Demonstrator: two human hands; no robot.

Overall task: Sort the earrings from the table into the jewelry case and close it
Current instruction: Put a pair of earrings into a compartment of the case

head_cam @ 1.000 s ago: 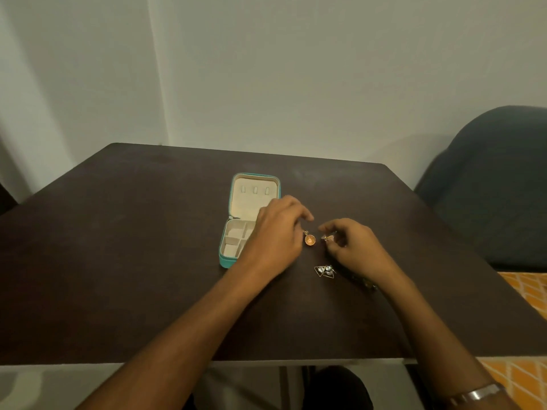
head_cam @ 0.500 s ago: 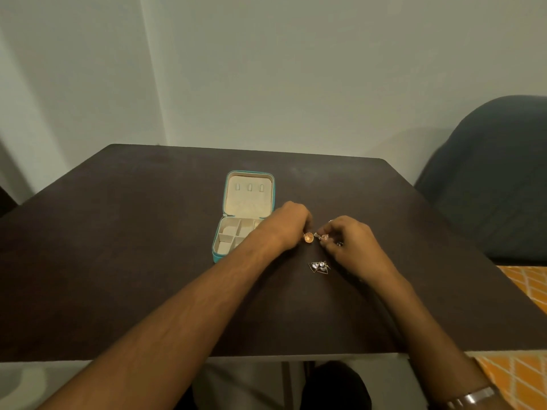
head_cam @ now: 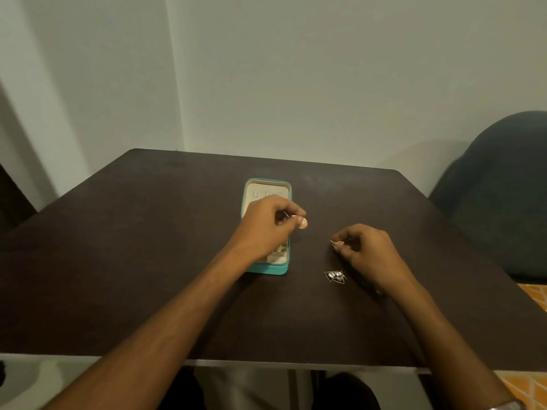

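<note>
Separated now: the gold earring [head_cam: 302, 222] is pinched by left hand [head_cam: 266, 224] over the jewelry case [head_cam: 270, 269]; its twin [head_cam: 339, 243] is pinched by right hand [head_cam: 365, 247]. Triangle earrings [head_cam: 335, 276] remain beside the open case.

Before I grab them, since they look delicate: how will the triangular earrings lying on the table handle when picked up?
The triangular earrings look like thin wire frames, so probably very light and easily bent. They seem to overlap, so they may snag and lift together. Lying flat on the table, they seem unlikely to roll.
</note>
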